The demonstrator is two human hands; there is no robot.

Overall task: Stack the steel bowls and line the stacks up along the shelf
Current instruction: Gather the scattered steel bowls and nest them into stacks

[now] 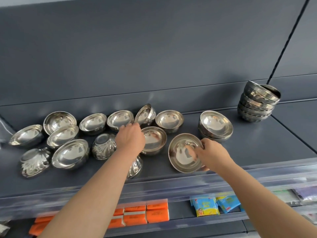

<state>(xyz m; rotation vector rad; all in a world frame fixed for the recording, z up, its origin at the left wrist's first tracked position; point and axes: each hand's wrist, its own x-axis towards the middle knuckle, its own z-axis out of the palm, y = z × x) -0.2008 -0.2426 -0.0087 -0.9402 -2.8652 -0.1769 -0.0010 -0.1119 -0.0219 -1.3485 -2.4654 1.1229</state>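
Bright, even light is glinting off the shiny round steel bowls (93,123) and dappling the dark grey back panel (154,66), while the right hand (212,152) is blurring and wide-angle distortion is bending the edges.

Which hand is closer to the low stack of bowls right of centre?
Right. The right hand, gripping a loose bowl, sits just in front of the low stack; the left hand is well to its left, among the scattered bowls.
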